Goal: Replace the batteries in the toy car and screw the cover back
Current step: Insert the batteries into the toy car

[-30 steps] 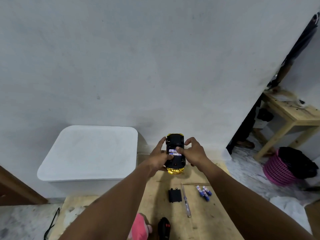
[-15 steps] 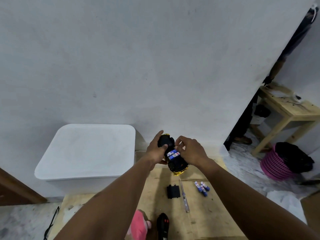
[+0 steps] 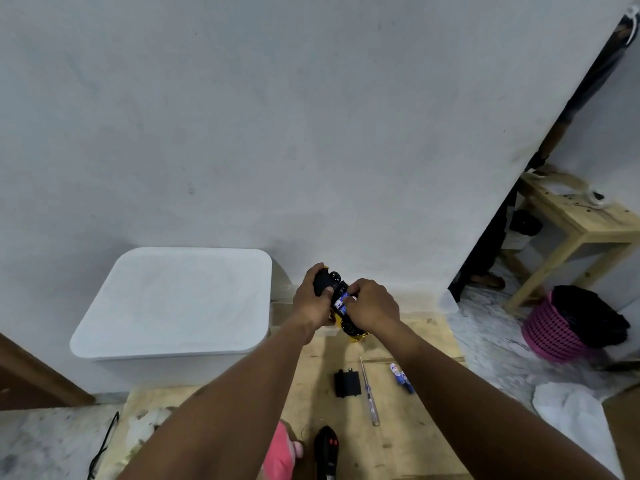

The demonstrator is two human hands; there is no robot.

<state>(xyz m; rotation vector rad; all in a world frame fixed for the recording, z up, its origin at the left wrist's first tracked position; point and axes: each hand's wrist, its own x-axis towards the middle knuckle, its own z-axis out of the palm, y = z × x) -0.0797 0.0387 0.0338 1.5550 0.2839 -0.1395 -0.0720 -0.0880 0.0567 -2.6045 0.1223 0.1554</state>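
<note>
I hold the yellow toy car [image 3: 348, 328] upside down and tilted above the wooden table [image 3: 408, 438], its black underside up. My left hand [image 3: 311, 301] grips the car's far end. My right hand [image 3: 372, 303] curls over the open battery bay, its fingertips on the blue-and-white batteries [image 3: 341, 301] seated there. On the table below lie the black battery cover [image 3: 347, 383], a thin screwdriver [image 3: 369, 393] and loose blue batteries [image 3: 401, 375], partly hidden behind my right forearm.
A white lidded bin [image 3: 173, 299] stands left of the table against the wall. A black remote [image 3: 327, 452] and a pink object [image 3: 278, 452] lie at the table's near edge. To the right are a wooden side table [image 3: 581, 223] and a pink basket [image 3: 554, 334].
The car has been turned from lengthwise to slanted and shifted slightly left. My right hand has closed further over the battery bay.
</note>
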